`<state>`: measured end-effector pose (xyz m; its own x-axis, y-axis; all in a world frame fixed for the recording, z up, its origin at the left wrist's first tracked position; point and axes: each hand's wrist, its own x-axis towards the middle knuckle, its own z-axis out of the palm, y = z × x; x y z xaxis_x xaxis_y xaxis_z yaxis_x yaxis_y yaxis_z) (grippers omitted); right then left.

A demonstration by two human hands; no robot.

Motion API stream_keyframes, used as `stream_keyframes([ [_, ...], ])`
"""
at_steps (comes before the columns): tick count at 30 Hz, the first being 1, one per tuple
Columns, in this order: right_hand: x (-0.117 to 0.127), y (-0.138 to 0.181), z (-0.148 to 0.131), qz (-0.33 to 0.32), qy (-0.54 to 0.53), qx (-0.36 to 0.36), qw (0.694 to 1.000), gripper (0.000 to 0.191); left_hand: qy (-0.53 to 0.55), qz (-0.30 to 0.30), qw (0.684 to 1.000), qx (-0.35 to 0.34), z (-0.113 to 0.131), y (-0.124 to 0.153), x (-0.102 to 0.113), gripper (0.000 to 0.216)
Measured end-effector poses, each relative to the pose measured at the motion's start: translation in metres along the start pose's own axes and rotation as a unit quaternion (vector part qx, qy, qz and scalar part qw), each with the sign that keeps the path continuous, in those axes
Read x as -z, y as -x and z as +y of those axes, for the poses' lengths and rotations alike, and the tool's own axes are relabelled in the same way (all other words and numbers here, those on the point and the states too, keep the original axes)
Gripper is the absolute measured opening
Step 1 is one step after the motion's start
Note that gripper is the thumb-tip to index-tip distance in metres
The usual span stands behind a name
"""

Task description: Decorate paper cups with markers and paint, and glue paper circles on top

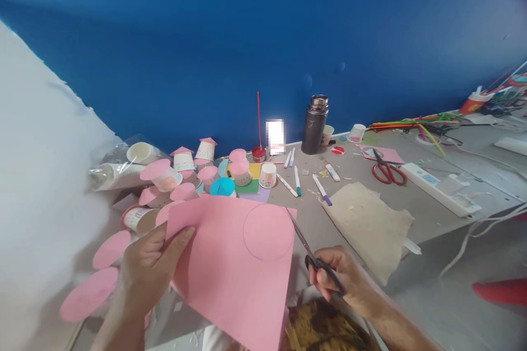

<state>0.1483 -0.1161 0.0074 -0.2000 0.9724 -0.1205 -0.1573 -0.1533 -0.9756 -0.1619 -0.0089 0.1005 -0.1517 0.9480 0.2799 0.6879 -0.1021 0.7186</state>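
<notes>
Pinching thin, floppy pink paper point(230, 269) at its left edge with left hand point(150, 269) above the desk's near edge, right hand point(335, 277) gripping scissors point(307, 249) at its right edge, likely needing support near the cut.

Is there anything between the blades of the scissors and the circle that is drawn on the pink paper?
Nothing visible. The black-handled scissors in the right hand already meet the pink paper sheet at the pencilled circle.
</notes>
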Motion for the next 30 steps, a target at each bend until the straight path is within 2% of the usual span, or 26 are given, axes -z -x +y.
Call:
stream_keyframes([
  [11,0.003,0.004,-0.002,0.018,0.040,-0.041,0.998,0.072,-0.069,-0.015,0.996,-0.046,-0.010,-0.016,0.004,0.039],
  [19,0.006,0.004,0.003,0.024,0.059,-0.033,0.997,0.069,-0.066,-0.027,0.996,-0.058,-0.009,-0.016,0.005,0.042],
  [24,0.004,0.004,0.000,0.029,0.048,-0.054,0.997,0.070,-0.056,-0.031,0.996,-0.060,-0.009,-0.017,0.005,0.042],
  [30,0.006,0.004,-0.002,0.009,0.029,-0.056,0.998,0.072,-0.045,-0.054,0.995,-0.067,-0.002,-0.019,0.008,0.041],
])
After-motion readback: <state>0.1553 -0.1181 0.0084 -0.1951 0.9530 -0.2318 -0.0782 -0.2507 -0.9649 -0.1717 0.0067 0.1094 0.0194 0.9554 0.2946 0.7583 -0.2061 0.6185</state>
